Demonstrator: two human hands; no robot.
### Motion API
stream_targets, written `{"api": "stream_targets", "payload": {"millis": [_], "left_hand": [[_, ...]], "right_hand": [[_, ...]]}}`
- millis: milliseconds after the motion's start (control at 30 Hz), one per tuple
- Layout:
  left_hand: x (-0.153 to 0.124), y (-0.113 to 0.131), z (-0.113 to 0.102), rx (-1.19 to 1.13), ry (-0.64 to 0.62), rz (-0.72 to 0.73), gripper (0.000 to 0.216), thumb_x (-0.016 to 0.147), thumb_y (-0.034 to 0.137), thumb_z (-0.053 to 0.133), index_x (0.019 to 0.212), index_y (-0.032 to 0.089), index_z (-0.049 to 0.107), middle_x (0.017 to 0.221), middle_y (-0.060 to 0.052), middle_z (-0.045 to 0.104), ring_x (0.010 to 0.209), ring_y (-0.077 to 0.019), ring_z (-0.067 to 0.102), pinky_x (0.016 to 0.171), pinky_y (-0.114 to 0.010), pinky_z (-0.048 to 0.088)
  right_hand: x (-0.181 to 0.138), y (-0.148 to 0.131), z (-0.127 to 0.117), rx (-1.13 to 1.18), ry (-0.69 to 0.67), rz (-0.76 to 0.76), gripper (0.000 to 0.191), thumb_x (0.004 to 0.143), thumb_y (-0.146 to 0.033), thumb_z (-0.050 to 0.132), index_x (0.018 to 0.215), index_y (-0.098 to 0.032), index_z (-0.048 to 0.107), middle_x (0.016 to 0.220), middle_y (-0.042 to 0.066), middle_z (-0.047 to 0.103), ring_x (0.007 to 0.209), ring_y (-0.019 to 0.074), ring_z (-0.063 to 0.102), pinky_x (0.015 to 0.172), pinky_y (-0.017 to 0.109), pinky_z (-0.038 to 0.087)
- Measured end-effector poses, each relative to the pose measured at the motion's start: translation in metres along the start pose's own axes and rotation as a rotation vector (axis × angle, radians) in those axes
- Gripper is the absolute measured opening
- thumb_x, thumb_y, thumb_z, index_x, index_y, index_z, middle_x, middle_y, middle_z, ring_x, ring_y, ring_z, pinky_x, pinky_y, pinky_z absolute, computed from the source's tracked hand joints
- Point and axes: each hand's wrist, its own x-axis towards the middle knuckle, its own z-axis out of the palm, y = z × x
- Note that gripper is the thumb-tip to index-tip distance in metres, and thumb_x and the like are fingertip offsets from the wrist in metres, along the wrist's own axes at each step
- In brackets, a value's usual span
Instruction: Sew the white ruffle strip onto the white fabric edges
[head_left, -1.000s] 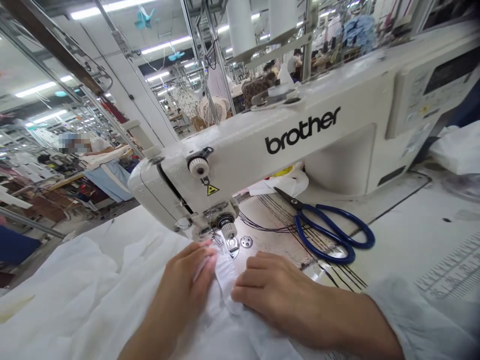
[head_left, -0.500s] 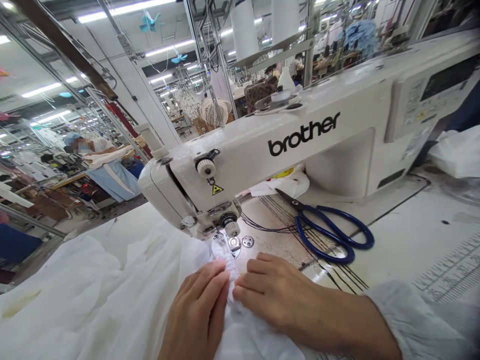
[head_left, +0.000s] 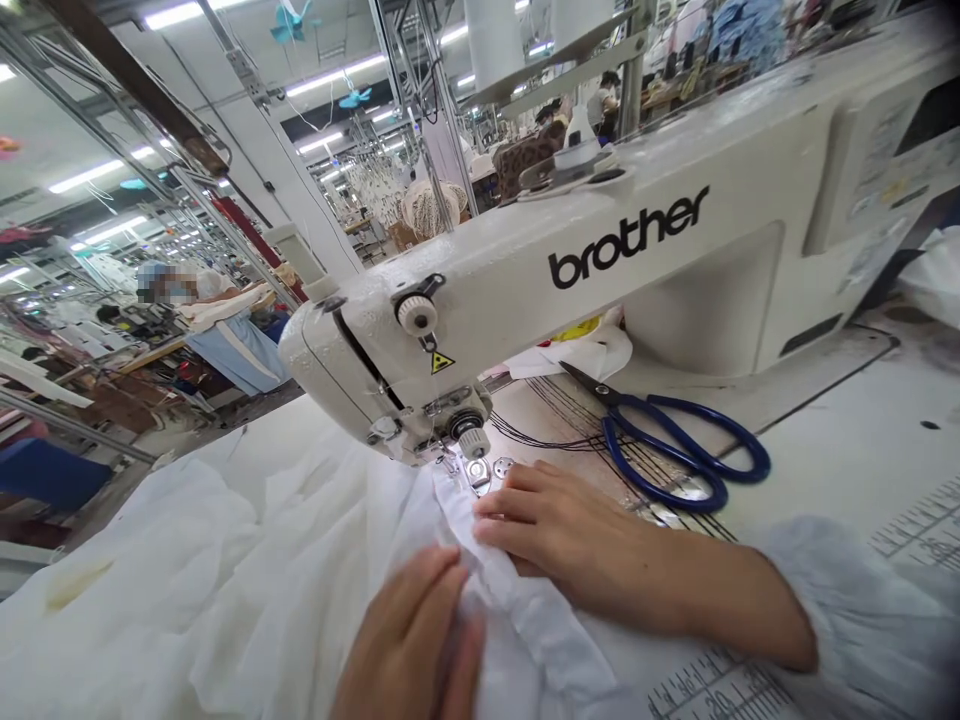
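A crumpled white fabric (head_left: 300, 570) spreads over the table in front of a white Brother sewing machine (head_left: 600, 260). A folded band (head_left: 517, 620) of that fabric runs from near the presser foot (head_left: 452, 462) toward me. My right hand (head_left: 555, 525) presses its fingers on the band, just beside the metal needle plate (head_left: 480, 475). Lower down, my left hand (head_left: 409, 640) lies on the fabric left of the band, its fingers together. The needle is mostly hidden by the machine head.
Blue-handled scissors (head_left: 626, 410) lie on the table (head_left: 832, 440) right of my right hand, over loose black threads (head_left: 570, 425). A measuring scale (head_left: 922, 530) is marked along the table. A co-worker (head_left: 217, 300) handles cloth at the far left.
My left hand has slid down and right, away from the presser foot. My right hand has moved slightly closer to the needle plate, and the folded band now shows between my hands.
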Motion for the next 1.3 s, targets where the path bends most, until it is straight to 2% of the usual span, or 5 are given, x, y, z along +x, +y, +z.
{"api": "stream_targets", "payload": {"millis": [200, 467, 767, 1033, 1300], "left_hand": [[-0.023, 0.004, 0.008, 0.038, 0.011, 0.160, 0.038, 0.083, 0.028, 0.064, 0.119, 0.018, 0.060, 0.127, -0.011, 0.065, 0.120, -0.0233, 0.060, 0.093, -0.032, 0.055], [-0.013, -0.001, -0.003, 0.002, -0.062, 0.242, 0.022, 0.085, 0.031, 0.062, 0.106, 0.024, 0.064, 0.122, -0.008, 0.068, 0.116, -0.0223, 0.062, 0.087, -0.031, 0.057], [0.013, 0.015, -0.002, -0.076, 0.037, 0.094, 0.024, 0.085, 0.029, 0.062, 0.107, 0.019, 0.058, 0.092, -0.005, 0.074, 0.087, -0.0191, 0.071, 0.079, -0.027, 0.057], [0.007, 0.009, 0.010, -0.132, -0.005, 0.015, 0.032, 0.090, 0.025, 0.052, 0.120, 0.013, 0.052, 0.095, -0.009, 0.067, 0.085, -0.0168, 0.067, 0.075, -0.023, 0.058], [0.006, 0.007, 0.018, -0.134, 0.102, -0.043, 0.020, 0.089, 0.009, 0.051, 0.106, 0.018, 0.058, 0.110, -0.009, 0.065, 0.095, -0.0151, 0.067, 0.085, -0.021, 0.054]], "right_hand": [[-0.016, 0.003, -0.009, 0.228, 0.183, 0.117, 0.025, 0.094, -0.029, 0.064, 0.116, -0.018, 0.062, 0.091, 0.002, 0.065, 0.086, 0.0177, 0.057, 0.080, 0.031, 0.043], [-0.023, -0.004, -0.022, 0.100, -0.123, -0.077, 0.045, 0.081, 0.007, 0.051, 0.114, -0.021, 0.062, 0.100, 0.002, 0.060, 0.092, 0.0182, 0.050, 0.081, 0.032, 0.040], [-0.008, -0.006, -0.024, 0.562, 0.273, 0.201, 0.034, 0.087, 0.000, 0.039, 0.097, -0.016, 0.067, 0.086, 0.001, 0.066, 0.078, 0.0132, 0.059, 0.069, 0.023, 0.044], [-0.018, -0.017, -0.020, 0.226, -0.069, -0.038, 0.008, 0.086, -0.008, 0.060, 0.089, -0.013, 0.066, 0.084, 0.003, 0.066, 0.080, 0.0171, 0.053, 0.080, 0.029, 0.043], [-0.003, 0.003, -0.020, 0.020, -0.001, 0.048, 0.028, 0.083, -0.005, 0.055, 0.107, -0.016, 0.066, 0.103, 0.004, 0.066, 0.090, 0.0211, 0.057, 0.080, 0.035, 0.043]]}}
